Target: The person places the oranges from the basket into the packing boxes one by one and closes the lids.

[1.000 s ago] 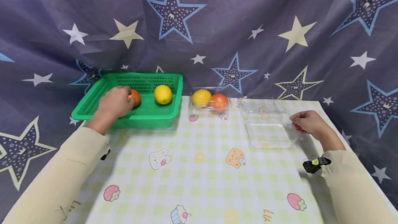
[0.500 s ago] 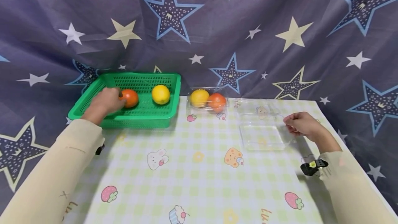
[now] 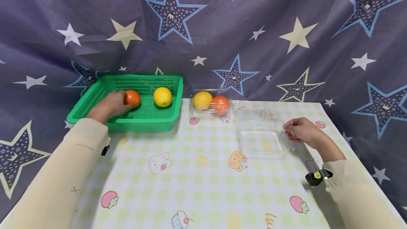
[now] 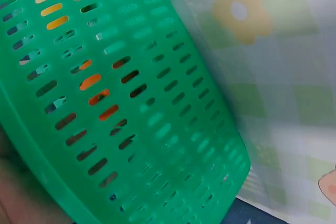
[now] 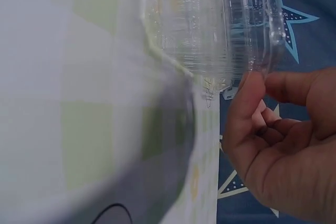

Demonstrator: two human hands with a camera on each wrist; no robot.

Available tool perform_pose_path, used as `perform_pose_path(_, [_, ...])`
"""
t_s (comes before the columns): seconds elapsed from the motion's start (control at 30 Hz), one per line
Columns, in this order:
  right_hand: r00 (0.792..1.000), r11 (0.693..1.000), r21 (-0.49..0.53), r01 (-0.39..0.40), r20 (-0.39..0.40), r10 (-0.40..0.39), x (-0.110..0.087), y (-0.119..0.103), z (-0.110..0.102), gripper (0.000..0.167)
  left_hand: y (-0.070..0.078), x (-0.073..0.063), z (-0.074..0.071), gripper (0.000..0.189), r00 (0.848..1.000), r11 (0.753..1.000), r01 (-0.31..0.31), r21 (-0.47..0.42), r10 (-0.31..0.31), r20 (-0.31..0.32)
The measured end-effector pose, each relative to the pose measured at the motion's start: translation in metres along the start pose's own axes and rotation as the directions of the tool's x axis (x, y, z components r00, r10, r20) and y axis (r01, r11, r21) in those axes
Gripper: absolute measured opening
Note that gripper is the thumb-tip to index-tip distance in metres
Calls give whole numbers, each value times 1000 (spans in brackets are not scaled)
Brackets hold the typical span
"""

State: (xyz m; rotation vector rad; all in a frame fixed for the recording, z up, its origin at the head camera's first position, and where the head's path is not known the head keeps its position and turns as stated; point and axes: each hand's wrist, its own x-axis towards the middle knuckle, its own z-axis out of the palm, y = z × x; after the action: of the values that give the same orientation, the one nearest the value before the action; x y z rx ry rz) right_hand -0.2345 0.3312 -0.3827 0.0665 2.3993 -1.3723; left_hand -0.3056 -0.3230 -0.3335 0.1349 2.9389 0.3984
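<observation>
In the head view my left hand (image 3: 111, 104) reaches into the green basket (image 3: 143, 124) and grips an orange-red round fruit (image 3: 133, 99) from its left side. The basket wall hides most of that hand in the left wrist view; orange shows through its slots. A yellow lemon-like fruit (image 3: 162, 97) lies to the right inside the basket. On the right of the table, a clear hinged plastic box (image 3: 260, 143) lies unfolded with nothing in it. My right hand (image 3: 302, 130) pinches the edge of this box (image 5: 252, 30) between thumb and index finger.
A second clear plastic box (image 3: 211, 112) holds a yellow fruit (image 3: 202, 100) and an orange-red fruit (image 3: 220, 104) at the back middle. A checked cloth (image 3: 197, 186) covers the table. A star-patterned curtain (image 3: 203, 24) hangs directly behind the table's back edge.
My right hand has drawn the clear box slightly left and toward me. My left hand shifted left, uncovering more of the orange-red fruit, then closed in on it again.
</observation>
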Motion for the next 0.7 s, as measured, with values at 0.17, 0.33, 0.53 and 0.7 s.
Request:
perform_pose_path(0.17, [1000, 1000, 2, -11, -10, 11, 0, 2, 1, 30, 3, 4, -1, 73, 1000, 1000, 12, 3, -12, 17])
perform_pose_path(0.33, [1000, 1000, 0, -14, -9, 14, 0, 5, 0, 30, 5, 8, -2, 71, 998, 999, 13, 52, -17, 63])
perform_pose_path(0.53, [1000, 1000, 2, -1, -13, 1, 0, 6, -1, 29, 6, 8, -3, 66, 996, 995, 86, 58, -88, 30])
perform_pose_path(0.7, [1000, 1000, -10, -6, -27, 5, -2, 7, -4, 30, 5, 10, -2, 57, 994, 995, 103, 19, -103, 29])
